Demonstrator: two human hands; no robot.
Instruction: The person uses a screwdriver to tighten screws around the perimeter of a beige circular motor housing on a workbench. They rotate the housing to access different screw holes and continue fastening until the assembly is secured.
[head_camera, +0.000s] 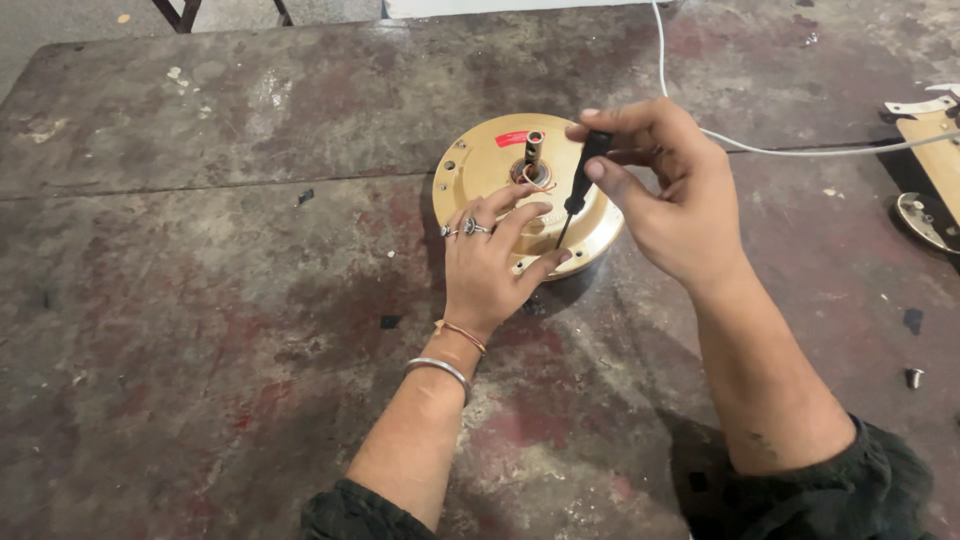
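Right now we press our left hand (487, 268) flat on the near rim of the round gold motor housing (490, 160) at the middle of the worn metal table (200, 300), fingers spread. Our right hand (670, 195) pinches a small black screwdriver (580, 185), held upright with its tip down on the housing's near edge. To work cleanly, we judge the tip should sit square in the screw and the housing stay pinned. A short shaft (533, 148) with copper wire stands just beside the tool. A white cable (760, 148) runs behind our right hand; gold parts (935, 150) and a loose screw (914, 377) lie well apart on the right.
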